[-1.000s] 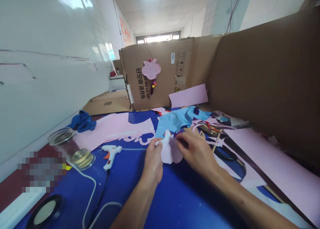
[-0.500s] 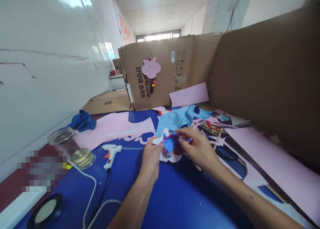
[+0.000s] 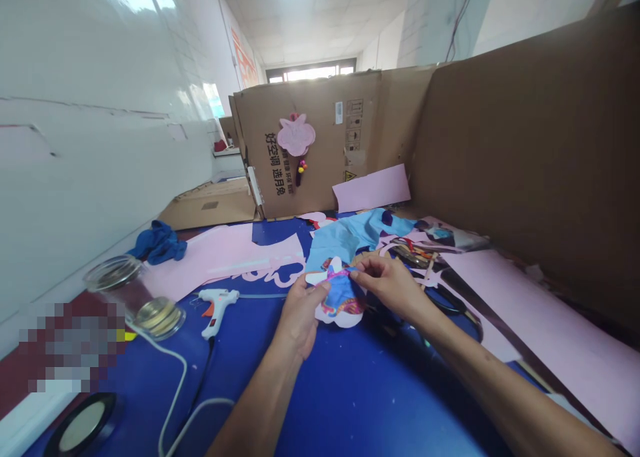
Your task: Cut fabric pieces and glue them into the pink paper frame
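- Both hands pinching: left hand (image 3: 300,317) on the pale cut-out (image 3: 327,315), right hand (image 3: 387,287) on the patterned cloth piece (image 3: 343,297)
- Cut-out just right of the hot glue gun (image 3: 215,308)
- Cloth now flatter on the cut-out, less bunched than moments ago, edges nearly aligned

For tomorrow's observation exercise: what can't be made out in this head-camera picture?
Head view:
The pink strip: partly hidden by the right hand.
The white cutout: partly hidden by the left hand.
The lower-left patch: pixelated, unreadable.
The black-rimmed disc: cut off by the bottom edge.
The small items beyond the right hand: too small to name.
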`<action>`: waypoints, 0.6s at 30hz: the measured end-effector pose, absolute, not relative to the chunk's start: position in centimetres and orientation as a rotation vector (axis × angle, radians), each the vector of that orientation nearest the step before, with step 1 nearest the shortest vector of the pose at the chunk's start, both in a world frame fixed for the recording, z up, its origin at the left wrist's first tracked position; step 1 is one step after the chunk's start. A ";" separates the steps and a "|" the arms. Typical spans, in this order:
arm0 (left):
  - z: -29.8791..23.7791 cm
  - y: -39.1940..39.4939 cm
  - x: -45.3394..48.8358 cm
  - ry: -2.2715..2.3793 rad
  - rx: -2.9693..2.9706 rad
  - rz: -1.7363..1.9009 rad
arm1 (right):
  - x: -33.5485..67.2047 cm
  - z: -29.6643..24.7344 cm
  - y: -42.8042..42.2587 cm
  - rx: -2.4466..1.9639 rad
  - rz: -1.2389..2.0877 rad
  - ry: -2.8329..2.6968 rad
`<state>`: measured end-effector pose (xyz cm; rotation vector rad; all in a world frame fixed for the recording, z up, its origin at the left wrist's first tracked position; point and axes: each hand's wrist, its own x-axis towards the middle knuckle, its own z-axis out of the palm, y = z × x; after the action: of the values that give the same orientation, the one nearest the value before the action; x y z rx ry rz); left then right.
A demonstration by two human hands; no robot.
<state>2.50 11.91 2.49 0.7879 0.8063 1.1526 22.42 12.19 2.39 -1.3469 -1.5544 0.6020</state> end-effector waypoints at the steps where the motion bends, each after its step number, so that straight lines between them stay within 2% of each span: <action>1: 2.5 11.9 2.6 0.814 0.802 1.147 | 22.4 2.3 12.2 -1.354 0.615 -1.543; 9: 1.8 12.3 2.4 0.979 0.934 1.137 | 22.3 2.0 12.4 -1.318 0.832 -1.447; 18: 2.8 12.5 1.6 0.962 1.041 1.089 | 22.1 2.9 12.0 -1.230 1.171 -1.364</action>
<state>1.62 12.49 2.76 1.0413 0.9616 1.0893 22.12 11.98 2.91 -1.2301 -1.3636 1.1710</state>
